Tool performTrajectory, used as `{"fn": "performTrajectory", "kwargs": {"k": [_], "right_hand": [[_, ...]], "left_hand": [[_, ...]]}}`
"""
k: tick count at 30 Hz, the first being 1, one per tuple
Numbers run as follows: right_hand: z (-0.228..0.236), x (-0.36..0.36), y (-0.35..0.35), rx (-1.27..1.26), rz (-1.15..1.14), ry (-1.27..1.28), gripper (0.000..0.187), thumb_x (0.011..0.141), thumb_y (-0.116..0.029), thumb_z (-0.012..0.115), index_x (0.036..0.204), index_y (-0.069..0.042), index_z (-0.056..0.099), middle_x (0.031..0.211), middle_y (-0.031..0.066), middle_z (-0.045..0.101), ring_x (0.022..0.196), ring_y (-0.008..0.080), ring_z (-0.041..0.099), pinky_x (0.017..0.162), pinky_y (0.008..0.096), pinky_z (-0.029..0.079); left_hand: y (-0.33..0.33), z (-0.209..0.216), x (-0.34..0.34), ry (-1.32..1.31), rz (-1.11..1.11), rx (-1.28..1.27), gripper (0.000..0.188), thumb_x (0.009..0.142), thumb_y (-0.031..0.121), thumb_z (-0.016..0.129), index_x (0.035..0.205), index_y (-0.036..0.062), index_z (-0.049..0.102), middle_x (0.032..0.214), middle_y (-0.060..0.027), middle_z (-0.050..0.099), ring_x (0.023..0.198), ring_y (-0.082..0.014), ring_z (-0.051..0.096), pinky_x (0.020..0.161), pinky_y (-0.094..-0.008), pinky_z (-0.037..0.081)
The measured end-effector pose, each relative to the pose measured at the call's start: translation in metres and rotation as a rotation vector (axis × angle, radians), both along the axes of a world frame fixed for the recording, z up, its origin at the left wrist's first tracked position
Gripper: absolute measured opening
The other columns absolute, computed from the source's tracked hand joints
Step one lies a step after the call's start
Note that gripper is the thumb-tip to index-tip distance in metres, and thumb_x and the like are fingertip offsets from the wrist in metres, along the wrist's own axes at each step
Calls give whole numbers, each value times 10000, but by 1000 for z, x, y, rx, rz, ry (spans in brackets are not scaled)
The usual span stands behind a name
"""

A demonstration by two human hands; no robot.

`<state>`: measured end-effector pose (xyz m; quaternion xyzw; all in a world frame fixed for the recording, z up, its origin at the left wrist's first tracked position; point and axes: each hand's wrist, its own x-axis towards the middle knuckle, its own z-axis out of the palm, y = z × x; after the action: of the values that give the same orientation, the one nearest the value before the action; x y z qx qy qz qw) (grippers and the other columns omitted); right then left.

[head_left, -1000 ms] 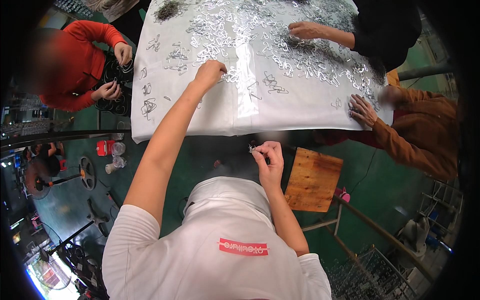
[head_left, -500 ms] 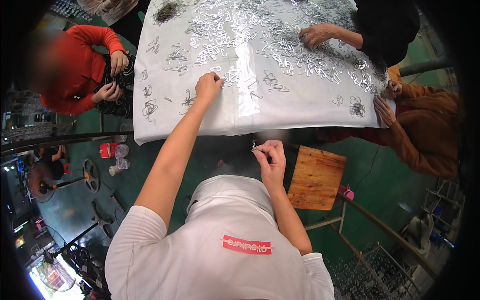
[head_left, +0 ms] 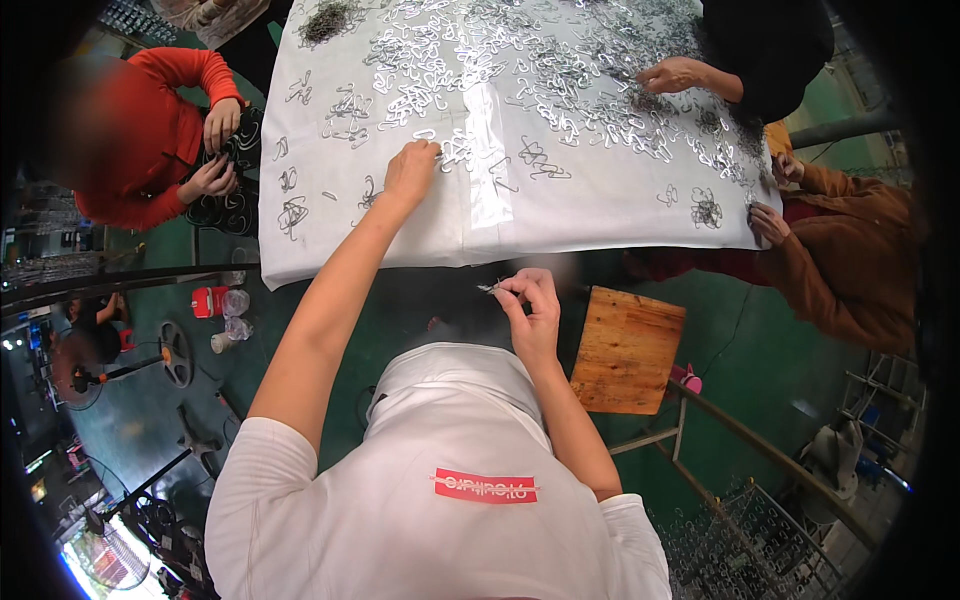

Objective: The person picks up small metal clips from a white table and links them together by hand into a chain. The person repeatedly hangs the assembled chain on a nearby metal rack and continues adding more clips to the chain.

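Note:
A white-covered table [head_left: 420,240] carries a wide spread of bent silvery wire hooks [head_left: 410,100]. My left hand [head_left: 410,175] reaches over it, fingers bent and pinched together at the near edge of the pile, beside a few bright hooks [head_left: 457,150]. Whatever its fingertips may hold is hidden. Off the table's near edge, in front of my body, my right hand [head_left: 533,303] pinches a small shiny metal piece [head_left: 489,289] between thumb and fingers; its exact shape is too small to tell.
A person in red [head_left: 160,140] handles dark pieces at the left. Another person's hand [head_left: 672,75] works in the hooks at the far right, and a person in brown [head_left: 850,260] sits at the right edge. A wooden stool [head_left: 630,350] stands right of my right arm.
My right hand has turned slightly, so the metal piece now points left instead of up. My left hand stays close to the same hooks. The far person's hand has moved right.

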<state>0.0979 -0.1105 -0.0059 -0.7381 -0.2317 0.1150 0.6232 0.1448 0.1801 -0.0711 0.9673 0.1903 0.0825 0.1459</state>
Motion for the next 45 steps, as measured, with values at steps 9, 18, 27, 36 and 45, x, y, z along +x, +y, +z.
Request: {"fn": "performTrajectory", "kwargs": {"k": [9,18,27,36,45], "right_hand": [[-3,1,12,-10,27,-1,57,827,-42,671,873,-11,656,931,63,525,745,134,534,617,242,448],[-4,6,21,-38,40,37,87,839,-55,675,909,-15,642,937,59,521,759,137,543,649,244,455],[-48,111,42,-417,111,-163,123,835,-136,660,911,-40,678,904,102,628,797,234,617,710,352,485],[-72,153,103,-937,328,-548,130,834,-128,598,923,-40,632,970,145,610,798,280,646,675,384,509],[27,54,12,18,178,637,71,902,-85,621,911,-23,586,926,-2,551,811,76,505,719,241,428]], "left_hand": [[-78,65,-65,-292,75,-856,140,832,123,675,926,20,691,830,-75,714,741,-126,661,624,-274,497],[-137,102,-106,-335,107,-901,88,810,60,688,884,15,672,802,-61,676,690,-130,606,599,-251,453],[-142,83,-108,-419,95,-873,85,835,50,675,919,33,669,836,-17,625,663,-68,531,444,-218,467],[-151,76,-109,-376,165,-894,88,823,53,681,906,33,661,844,-72,656,728,-178,608,650,-276,488],[-152,76,-106,-488,64,-778,117,798,18,694,913,23,672,845,-65,673,693,-153,586,634,-266,475]]}}
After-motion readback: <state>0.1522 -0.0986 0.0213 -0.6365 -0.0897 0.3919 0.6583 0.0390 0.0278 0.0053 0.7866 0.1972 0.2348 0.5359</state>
